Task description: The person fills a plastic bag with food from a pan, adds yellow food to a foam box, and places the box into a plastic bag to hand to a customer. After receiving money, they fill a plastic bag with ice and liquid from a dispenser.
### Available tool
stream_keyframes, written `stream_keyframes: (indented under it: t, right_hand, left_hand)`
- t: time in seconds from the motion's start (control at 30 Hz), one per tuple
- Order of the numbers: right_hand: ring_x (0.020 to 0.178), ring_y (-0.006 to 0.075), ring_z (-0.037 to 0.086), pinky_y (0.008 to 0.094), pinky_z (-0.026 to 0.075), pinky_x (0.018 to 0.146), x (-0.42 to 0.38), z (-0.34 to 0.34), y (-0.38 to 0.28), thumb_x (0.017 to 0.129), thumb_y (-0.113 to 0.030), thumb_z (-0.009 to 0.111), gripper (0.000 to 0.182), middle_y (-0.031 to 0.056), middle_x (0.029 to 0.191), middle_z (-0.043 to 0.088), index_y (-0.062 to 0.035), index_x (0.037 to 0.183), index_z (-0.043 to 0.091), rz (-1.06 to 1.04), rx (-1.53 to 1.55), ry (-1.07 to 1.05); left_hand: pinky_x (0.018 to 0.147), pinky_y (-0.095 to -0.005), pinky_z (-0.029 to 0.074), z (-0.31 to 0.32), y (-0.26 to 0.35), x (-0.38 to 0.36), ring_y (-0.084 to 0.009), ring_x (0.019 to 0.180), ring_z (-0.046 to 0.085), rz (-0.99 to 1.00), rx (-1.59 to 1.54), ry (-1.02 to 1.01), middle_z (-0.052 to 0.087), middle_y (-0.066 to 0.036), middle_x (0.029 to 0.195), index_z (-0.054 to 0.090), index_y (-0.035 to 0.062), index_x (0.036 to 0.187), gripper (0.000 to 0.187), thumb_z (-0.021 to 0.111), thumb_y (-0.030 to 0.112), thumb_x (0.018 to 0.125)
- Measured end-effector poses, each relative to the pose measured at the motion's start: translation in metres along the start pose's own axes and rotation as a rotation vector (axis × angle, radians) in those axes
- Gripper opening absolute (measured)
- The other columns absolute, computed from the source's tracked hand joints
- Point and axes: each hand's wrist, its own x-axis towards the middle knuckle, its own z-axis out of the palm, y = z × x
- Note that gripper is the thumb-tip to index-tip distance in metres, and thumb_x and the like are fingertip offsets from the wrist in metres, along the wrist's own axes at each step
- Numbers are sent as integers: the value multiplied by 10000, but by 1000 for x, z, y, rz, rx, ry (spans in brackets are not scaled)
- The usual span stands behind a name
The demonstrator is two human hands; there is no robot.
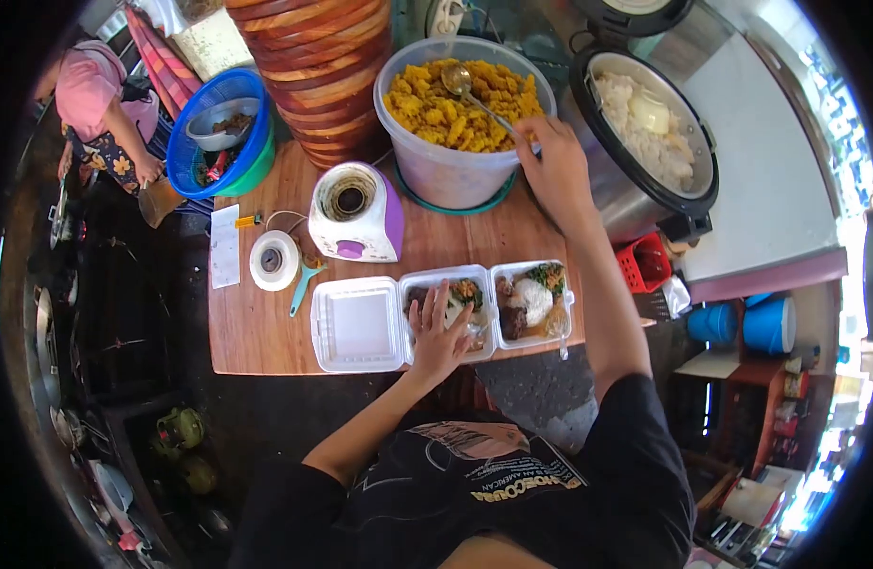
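Observation:
My right hand [558, 169] is closed around the handle of a metal spoon [457, 82], whose bowl rests on yellow crumbly food [413, 90] in a large translucent tub [446, 180]. My left hand [438, 332] lies with spread fingers over a foam takeaway box [405, 284] and hides part of the food inside. Rice, greens and dark pieces fill a second foam compartment [569, 318] on the right. An open foam lid [358, 324] with a bare inside lies to the left.
Behind the tub stand stacked woven plates [313, 76] and a rice cooker [636, 194] with rice. A white-purple blender base [380, 232], tape roll [274, 261], teal peeler [305, 289] and blue basket [185, 171] are on the left. Another person [100, 104] stands far left.

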Motion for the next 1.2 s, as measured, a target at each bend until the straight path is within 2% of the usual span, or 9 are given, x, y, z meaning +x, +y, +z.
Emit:
stream_keyframes:
  t: [0.07,0.13,0.17,0.3,0.43,0.6,0.8,1.0,1.2]
  right_hand:
    - [789,361,655,443,520,695,28,26,23,843,-137,604,188,142,906,661,-24,988,569,-132,-215,9]
    - [848,394,652,471,529,722,52,43,27,818,-87,585,223,191,913,659,-33,1018,502,258,-394,-471]
    - [883,400,650,479,534,734,57,44,27,821,-70,545,217,235,925,651,-24,1023,481,179,-424,-519]
    - [862,398,655,468,538,735,79,65,52,864,-101,480,275,238,945,652,-21,1126,499,52,-540,-459]
    - [849,359,662,432,541,708,107,49,51,877,-124,501,250,209,953,654,-71,1103,595,70,-492,-394]
    - [780,341,646,441,517,671,114,25,24,897,-245,544,272,131,873,639,-263,1141,663,-16,-289,-180]
    - [725,303,652,419,529,643,108,16,58,862,-181,563,308,117,820,634,-273,1135,671,-165,-395,-384]
    - [728,295,666,425,536,625,134,-9,30,849,-154,561,297,109,829,660,-280,1080,698,-188,-383,-196]
    - [770,314,656,440,528,669,120,40,62,847,-174,563,272,124,882,674,-253,1067,704,-238,-319,-468]
  left_hand:
    - [1100,-565,84,-11,0,-3,-389,1406,174,-35,-44,58,187,-203,1529,528,211,1320,524,644,293,815]
    - [1095,-546,115,-29,-1,-11,-408,1394,183,-148,-4,67,196,-249,1507,518,172,1333,516,614,311,845]
    - [1091,-545,139,-37,-3,-17,-415,1389,190,-194,-9,120,203,-265,1497,534,152,1313,499,623,276,838]
    - [1061,-539,246,-70,-12,-41,-458,1352,240,-457,24,198,203,-286,1477,571,70,1225,460,655,55,773]
    - [1054,-554,261,-75,-34,-77,-480,1339,250,-561,104,304,201,-286,1473,567,61,1207,448,649,29,768]
    - [1041,-585,264,-73,-49,-92,-509,1320,252,-685,211,428,216,-290,1459,558,43,1172,427,642,-14,757]
    - [1039,-578,273,-67,-50,-75,-503,1317,258,-643,140,472,219,-293,1450,547,40,1161,426,640,-28,751]
    - [1047,-555,280,-61,-49,-76,-485,1324,255,-618,103,424,223,-282,1445,551,50,1147,404,629,-29,758]
    - [1043,-544,290,-68,-50,-70,-472,1320,266,-632,38,413,244,-271,1435,571,52,1109,366,633,-23,756]
